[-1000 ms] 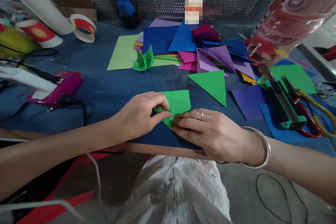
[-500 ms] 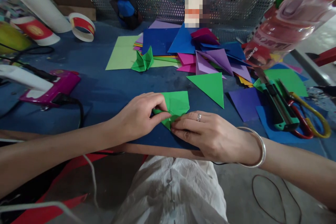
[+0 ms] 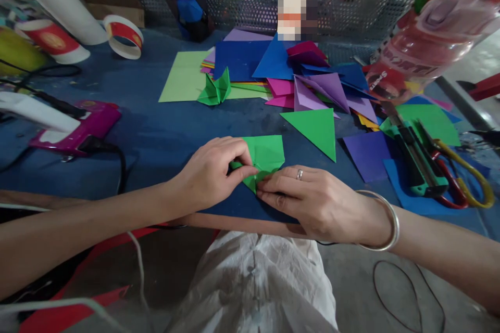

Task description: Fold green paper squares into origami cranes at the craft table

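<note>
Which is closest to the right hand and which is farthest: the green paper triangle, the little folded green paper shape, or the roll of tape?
From the right hand, in the head view:
1. Green paper triangle, just beyond it on the blue table, slightly right.
2. Little folded green paper shape, farther back, to the left, by the paper pile.
3. Roll of tape, far back left corner.
</note>
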Demonstrator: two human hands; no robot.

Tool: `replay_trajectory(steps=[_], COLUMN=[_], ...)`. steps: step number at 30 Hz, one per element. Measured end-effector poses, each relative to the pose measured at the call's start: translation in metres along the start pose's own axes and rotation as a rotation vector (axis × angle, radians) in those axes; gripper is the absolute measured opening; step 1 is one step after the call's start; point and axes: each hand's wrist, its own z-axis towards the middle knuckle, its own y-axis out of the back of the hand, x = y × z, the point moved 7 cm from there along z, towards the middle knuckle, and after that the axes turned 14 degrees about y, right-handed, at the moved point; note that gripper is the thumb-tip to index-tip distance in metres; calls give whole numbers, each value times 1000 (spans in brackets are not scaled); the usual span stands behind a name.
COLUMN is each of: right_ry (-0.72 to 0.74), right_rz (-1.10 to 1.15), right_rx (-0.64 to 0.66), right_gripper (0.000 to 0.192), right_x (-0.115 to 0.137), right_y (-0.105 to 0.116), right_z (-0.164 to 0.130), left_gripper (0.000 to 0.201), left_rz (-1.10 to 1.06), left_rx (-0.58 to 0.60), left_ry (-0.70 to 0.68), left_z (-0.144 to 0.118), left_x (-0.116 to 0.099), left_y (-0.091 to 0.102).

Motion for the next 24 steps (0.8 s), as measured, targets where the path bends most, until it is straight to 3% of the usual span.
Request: replay_trajectory(steps=[15, 20, 24], right_ry=[-37, -86, -98], right_rz=[34, -13, -17], right_rx=[-48, 70, 74], right_gripper=[35, 37, 36], right_x=[-2, -2, -1], right_y=[3, -5, -7], right_z=[-2, 3, 6], left_gripper=[21, 20, 19], left_rz=[78, 77, 73], left_rx=[47, 41, 61], left_ry=[-24, -18, 9], left_z=[2, 2, 3], left_x=[1, 2, 4], left_y=[-6, -6, -6])
